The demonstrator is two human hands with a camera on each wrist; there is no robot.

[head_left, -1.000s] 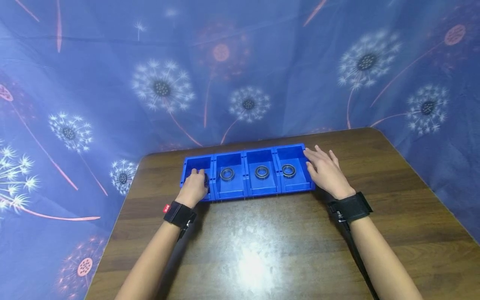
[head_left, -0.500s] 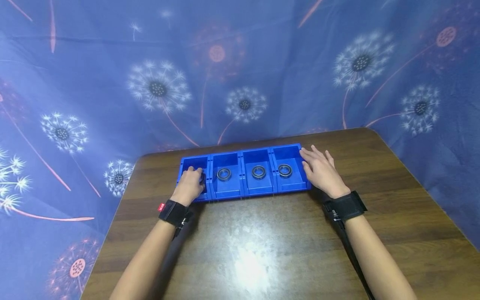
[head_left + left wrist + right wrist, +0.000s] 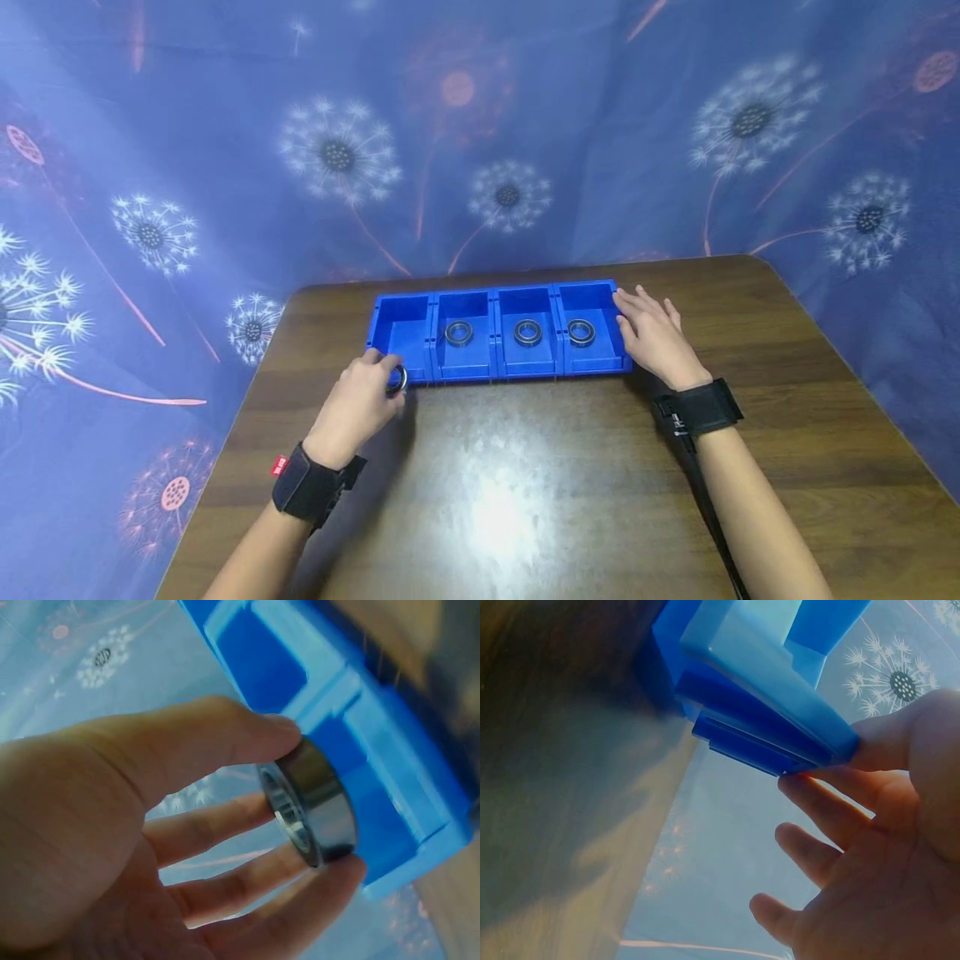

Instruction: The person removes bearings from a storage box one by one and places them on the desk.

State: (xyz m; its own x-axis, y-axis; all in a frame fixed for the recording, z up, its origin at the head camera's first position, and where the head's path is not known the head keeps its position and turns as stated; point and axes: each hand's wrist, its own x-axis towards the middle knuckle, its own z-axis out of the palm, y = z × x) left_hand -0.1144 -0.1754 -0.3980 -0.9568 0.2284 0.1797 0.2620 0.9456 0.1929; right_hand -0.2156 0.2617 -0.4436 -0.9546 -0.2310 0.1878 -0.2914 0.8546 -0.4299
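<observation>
We see in the left-wrist view what the head view half hides: the left hand [image 3: 352,408] pinching a ring [image 3: 326,802], tilted on edge, between thumb and fingertips, at eight o'clock from the middle of four blue bins [image 3: 495,337]. At three o'clock the right hand [image 3: 657,340], fingers loosely extended, touches the end bin [image 3: 772,694]; the three rightmost each hold one flat ring [image 3: 528,342].

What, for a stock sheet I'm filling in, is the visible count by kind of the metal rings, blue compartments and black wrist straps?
Metal rings: 4 (one in the left hand)
Blue compartments: 4
Black wrist straps: 2
Total: 10
</observation>
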